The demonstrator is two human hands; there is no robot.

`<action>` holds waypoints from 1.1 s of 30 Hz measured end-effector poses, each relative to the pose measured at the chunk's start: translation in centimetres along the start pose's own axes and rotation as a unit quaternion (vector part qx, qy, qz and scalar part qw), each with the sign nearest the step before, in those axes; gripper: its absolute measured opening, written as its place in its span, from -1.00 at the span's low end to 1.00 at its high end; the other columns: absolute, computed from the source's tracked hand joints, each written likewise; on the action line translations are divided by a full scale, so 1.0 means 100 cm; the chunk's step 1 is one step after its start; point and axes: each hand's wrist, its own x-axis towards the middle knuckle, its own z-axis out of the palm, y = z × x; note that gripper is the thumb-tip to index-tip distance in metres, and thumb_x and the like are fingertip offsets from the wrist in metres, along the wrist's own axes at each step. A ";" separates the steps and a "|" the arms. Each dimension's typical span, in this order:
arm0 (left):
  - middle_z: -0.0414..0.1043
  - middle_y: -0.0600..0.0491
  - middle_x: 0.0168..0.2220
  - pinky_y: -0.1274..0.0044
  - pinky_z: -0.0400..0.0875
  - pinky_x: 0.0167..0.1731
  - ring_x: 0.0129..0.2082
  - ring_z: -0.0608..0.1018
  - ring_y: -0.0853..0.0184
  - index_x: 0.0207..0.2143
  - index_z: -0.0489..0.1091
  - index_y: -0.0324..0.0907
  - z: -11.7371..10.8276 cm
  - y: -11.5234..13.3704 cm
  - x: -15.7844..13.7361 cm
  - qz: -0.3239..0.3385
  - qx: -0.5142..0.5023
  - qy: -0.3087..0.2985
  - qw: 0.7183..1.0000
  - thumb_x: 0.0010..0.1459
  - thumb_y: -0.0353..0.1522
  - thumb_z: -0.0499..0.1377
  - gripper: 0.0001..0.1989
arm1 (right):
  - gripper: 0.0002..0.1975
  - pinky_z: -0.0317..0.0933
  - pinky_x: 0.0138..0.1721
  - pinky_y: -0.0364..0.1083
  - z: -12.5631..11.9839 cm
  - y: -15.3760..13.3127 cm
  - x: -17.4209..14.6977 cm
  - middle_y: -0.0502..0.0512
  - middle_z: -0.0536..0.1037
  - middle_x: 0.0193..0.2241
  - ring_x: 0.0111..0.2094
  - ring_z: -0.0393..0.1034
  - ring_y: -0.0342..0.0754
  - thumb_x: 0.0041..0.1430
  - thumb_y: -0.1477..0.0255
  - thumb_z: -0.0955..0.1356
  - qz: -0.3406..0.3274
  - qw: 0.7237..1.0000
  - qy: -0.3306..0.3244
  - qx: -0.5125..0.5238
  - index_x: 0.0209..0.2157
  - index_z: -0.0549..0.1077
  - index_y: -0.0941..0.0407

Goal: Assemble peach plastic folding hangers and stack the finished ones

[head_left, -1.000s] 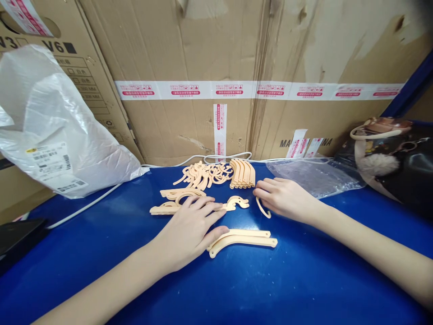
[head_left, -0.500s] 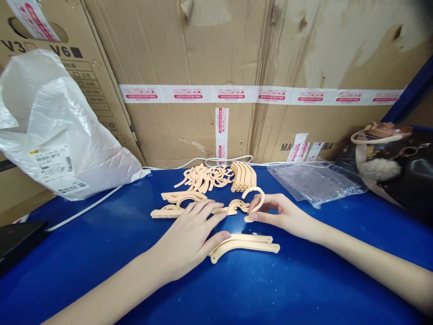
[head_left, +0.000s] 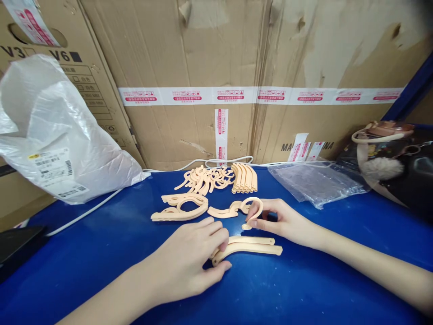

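Note:
Between the thumb and fingers of my right hand (head_left: pixel 275 219) is a cream plastic hanger hook (head_left: pixel 257 208), its curve facing up and left. My left hand (head_left: pixel 194 259) reaches over the left ends of two curved hanger arms (head_left: pixel 248 248), thumb apart from the fingers; the fingertips are at the arms, and no firm grip shows. Just behind lies another curved hanger arm piece (head_left: pixel 221 212), with a further small part partly hidden by the hook. Folded hangers (head_left: pixel 179 215) lie beyond my left hand.
At the back are a heap of loose hooks and small parts (head_left: pixel 203 178) and a row of hanger arms (head_left: pixel 245 177). A clear plastic bag (head_left: pixel 314 180) lies right of them. A white parcel bag (head_left: pixel 64 135) stands left, a dark bag (head_left: pixel 379 167) right, cardboard boxes (head_left: pixel 196 54) behind.
My left hand has drawn back toward me, from the folded hangers to the two hanger arms. My right hand has lowered slightly with the hook, which has tilted.

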 end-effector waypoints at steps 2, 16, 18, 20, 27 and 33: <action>0.27 0.14 -0.44 0.53 0.09 -0.49 -0.41 0.33 0.35 -0.44 0.18 -0.15 0.002 -0.001 0.002 0.003 0.006 -0.005 1.000 0.14 -0.37 0.11 -0.87 | -0.72 0.17 -0.36 -0.14 0.001 0.000 0.000 0.03 0.50 -0.37 -0.37 0.33 -0.13 0.20 0.23 0.31 -0.006 1.000 -0.003 0.002 -0.37 0.47 0.16; 0.32 0.12 -0.42 0.51 0.24 -0.41 -0.40 0.34 0.34 -0.41 0.28 -0.14 0.004 -0.002 0.007 -0.062 -0.158 0.119 0.978 0.14 -0.28 0.12 -0.87 | -0.72 0.22 -0.31 -0.12 0.002 -0.002 -0.001 0.03 0.53 -0.37 -0.35 0.38 -0.10 0.18 0.21 0.32 0.047 0.996 -0.022 0.074 -0.31 0.49 0.14; 0.33 0.14 -0.45 0.54 0.27 -0.46 -0.46 0.35 0.39 -0.39 0.30 -0.13 0.001 -0.006 0.008 -0.104 -0.313 0.120 0.936 0.11 -0.23 0.16 -0.83 | -0.73 0.24 -0.27 -0.11 0.002 -0.001 -0.001 0.04 0.54 -0.35 -0.33 0.39 -0.09 0.18 0.22 0.33 0.049 0.992 -0.027 0.110 -0.31 0.49 0.15; 0.34 0.14 -0.44 0.56 0.30 -0.47 -0.49 0.36 0.42 -0.37 0.31 -0.13 -0.001 -0.010 0.008 -0.121 -0.425 0.130 0.887 0.09 -0.21 0.17 -0.81 | -0.75 0.25 -0.24 -0.10 0.003 0.000 0.000 0.06 0.54 -0.35 -0.31 0.40 -0.09 0.15 0.24 0.35 0.055 0.986 -0.029 0.152 -0.33 0.48 0.17; 0.33 0.06 -0.41 0.50 0.37 -0.37 -0.41 0.41 0.36 -0.38 0.29 -0.15 -0.005 -0.011 0.006 -0.134 -0.423 0.135 0.886 0.28 -0.13 -0.11 -0.65 | -0.75 0.29 -0.33 -0.12 0.005 0.000 0.000 0.03 0.55 -0.42 -0.40 0.43 -0.13 0.08 0.26 0.41 0.088 0.972 -0.045 0.214 -0.33 0.43 0.16; 0.26 0.08 -0.40 0.43 0.25 -0.33 -0.36 0.35 0.30 -0.46 0.12 -0.14 0.004 0.001 0.002 -0.084 -0.098 0.098 0.987 0.31 -0.25 -0.18 -0.70 | -0.75 0.31 -0.33 -0.12 0.005 -0.001 0.000 0.03 0.56 -0.44 -0.42 0.44 -0.14 0.07 0.27 0.41 0.081 0.971 -0.043 0.221 -0.33 0.41 0.17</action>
